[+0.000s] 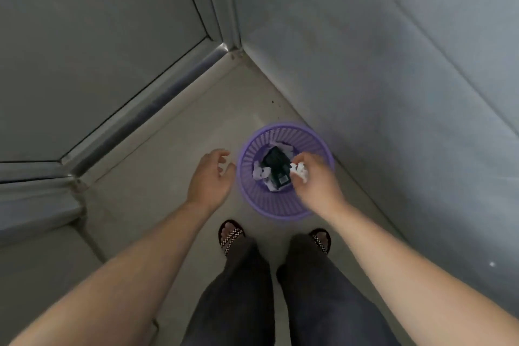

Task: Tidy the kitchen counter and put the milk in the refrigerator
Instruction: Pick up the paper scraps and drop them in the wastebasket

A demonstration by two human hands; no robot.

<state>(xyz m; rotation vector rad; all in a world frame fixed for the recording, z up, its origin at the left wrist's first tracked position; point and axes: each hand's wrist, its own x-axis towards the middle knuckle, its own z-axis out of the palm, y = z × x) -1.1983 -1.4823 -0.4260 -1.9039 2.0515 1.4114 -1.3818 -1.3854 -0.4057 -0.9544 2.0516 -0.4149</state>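
I'm seeing hands at the purple bin (pixel 280 212).
Right hand (pixel 316 181) is pinching crumpled paper (pixel 300 170) over it; left hand (pixel 212 177) hanging loose, empty.

A domestic indoor corner is shown. A pale, smooth floor (pixel 168 182) is met by a plain grey wall (pixel 393 50) on the right and by a grey door panel (pixel 98 36) set in a metal frame (pixel 157 104) at upper left. A purple lattice wastebasket (pixel 282 212) holding crumpled paper (pixel 259 172) and dark packaging (pixel 276 164) is seen at centre. Open house sandals (pixel 230 234) are worn at lower centre.
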